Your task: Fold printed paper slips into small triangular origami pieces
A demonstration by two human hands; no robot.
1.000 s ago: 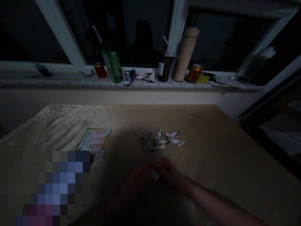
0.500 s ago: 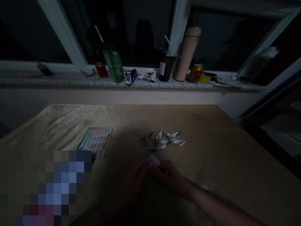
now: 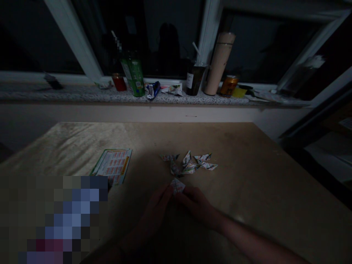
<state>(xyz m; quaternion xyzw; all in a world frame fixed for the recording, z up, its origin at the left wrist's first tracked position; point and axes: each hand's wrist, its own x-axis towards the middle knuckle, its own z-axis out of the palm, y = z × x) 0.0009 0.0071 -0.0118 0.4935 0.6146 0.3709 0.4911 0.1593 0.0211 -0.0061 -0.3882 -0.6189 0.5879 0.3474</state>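
Observation:
In dim light both my hands meet low on the brown table. My left hand and my right hand pinch a small folded piece of printed paper between their fingertips, its point standing up above the fingers. Just beyond it lies a loose cluster of several similar folded paper pieces. A printed sheet with green edges and red boxes lies flat to the left of my hands.
A stone windowsill runs behind the table with a green bottle, a dark cup with a straw, a tall beige tumbler, two small cans and wrappers. A blurred patch covers the lower left corner.
The folded piece was hidden low between my fingers; my hands have moved forward and it now shows above my fingertips, closer to the cluster.

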